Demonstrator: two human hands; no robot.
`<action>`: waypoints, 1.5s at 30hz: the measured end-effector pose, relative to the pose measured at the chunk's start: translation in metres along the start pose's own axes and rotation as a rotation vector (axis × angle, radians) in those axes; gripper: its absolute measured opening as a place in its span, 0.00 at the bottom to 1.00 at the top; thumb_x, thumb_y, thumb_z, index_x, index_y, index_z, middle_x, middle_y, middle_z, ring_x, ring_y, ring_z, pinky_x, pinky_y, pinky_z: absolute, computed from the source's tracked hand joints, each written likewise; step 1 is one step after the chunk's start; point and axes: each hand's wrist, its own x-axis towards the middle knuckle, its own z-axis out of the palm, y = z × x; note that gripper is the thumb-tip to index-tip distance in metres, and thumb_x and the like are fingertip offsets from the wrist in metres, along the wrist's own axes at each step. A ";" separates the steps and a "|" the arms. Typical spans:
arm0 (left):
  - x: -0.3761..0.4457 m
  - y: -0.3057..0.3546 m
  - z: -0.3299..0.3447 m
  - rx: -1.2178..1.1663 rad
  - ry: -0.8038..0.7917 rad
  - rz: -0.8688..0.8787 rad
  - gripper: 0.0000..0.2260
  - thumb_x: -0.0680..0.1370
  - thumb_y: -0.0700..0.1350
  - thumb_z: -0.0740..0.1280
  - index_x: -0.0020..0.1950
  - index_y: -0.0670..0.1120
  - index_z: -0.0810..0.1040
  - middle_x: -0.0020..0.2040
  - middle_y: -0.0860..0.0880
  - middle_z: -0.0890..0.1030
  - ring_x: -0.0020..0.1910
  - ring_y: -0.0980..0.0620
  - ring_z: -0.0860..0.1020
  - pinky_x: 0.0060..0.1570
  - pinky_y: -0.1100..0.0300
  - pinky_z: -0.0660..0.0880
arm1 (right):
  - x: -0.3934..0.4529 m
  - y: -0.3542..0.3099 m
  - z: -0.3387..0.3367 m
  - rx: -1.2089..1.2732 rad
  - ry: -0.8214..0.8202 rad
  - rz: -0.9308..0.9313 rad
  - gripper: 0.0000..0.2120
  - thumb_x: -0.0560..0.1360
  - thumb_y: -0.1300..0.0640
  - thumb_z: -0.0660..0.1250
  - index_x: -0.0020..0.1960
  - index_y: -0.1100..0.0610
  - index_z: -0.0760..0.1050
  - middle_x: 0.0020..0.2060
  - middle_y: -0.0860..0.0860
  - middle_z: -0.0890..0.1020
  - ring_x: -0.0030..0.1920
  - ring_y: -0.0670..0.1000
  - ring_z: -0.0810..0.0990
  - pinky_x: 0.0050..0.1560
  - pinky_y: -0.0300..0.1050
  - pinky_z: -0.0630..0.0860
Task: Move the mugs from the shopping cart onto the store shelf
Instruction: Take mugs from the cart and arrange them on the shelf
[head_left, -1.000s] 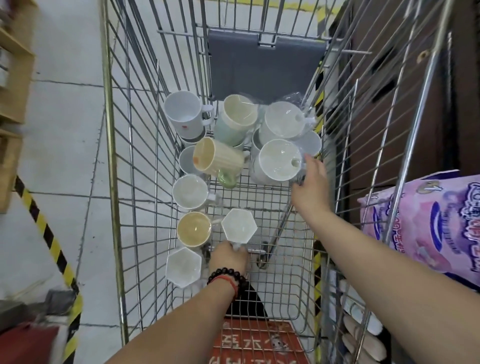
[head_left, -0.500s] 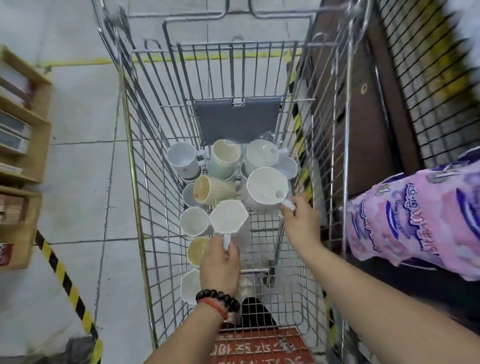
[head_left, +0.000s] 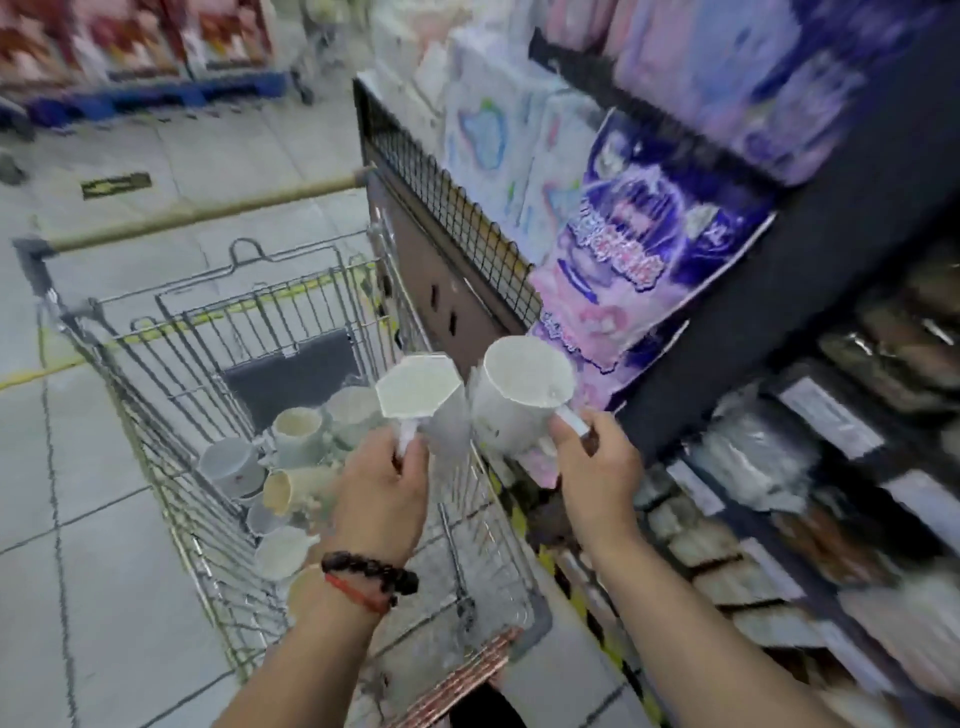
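My left hand grips the handle of a white hexagonal mug, held up above the wire shopping cart. My right hand grips the handle of a round white mug, lifted over the cart's right rim. The two mugs are side by side, mouths facing me. Several more mugs, white, cream and pale green, lie along the left side of the cart floor. The dark store shelf stands to the right of the cart.
Purple and pink soft packs hang over the shelf's upper level, close to the round mug. Lower shelf rows hold wrapped goods. A black wire fence tops the shelf end. Tiled floor lies left of the cart.
Both hands have lifted their mugs out of the cart, up and to the right towards the shelf. The view has swung up from the cart floor to the shelf.
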 end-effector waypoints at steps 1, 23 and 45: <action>-0.004 0.018 0.000 -0.017 -0.022 0.039 0.17 0.80 0.51 0.61 0.34 0.43 0.67 0.31 0.48 0.71 0.32 0.49 0.69 0.32 0.53 0.63 | -0.007 -0.006 -0.024 0.006 0.044 -0.004 0.10 0.73 0.45 0.68 0.43 0.51 0.74 0.35 0.44 0.74 0.38 0.47 0.71 0.40 0.44 0.69; -0.337 0.395 0.065 -0.442 -0.314 0.841 0.18 0.78 0.55 0.61 0.35 0.44 0.67 0.31 0.48 0.70 0.32 0.52 0.69 0.32 0.54 0.65 | -0.241 -0.023 -0.565 0.007 0.962 -0.129 0.12 0.74 0.54 0.69 0.36 0.56 0.71 0.28 0.46 0.68 0.28 0.43 0.64 0.30 0.37 0.62; -0.543 0.580 0.165 -0.725 -0.449 1.125 0.18 0.78 0.53 0.61 0.33 0.44 0.64 0.29 0.49 0.67 0.28 0.51 0.66 0.28 0.55 0.63 | -0.281 0.011 -0.852 -0.041 1.136 -0.171 0.10 0.75 0.52 0.68 0.42 0.59 0.75 0.37 0.61 0.76 0.35 0.51 0.71 0.37 0.50 0.70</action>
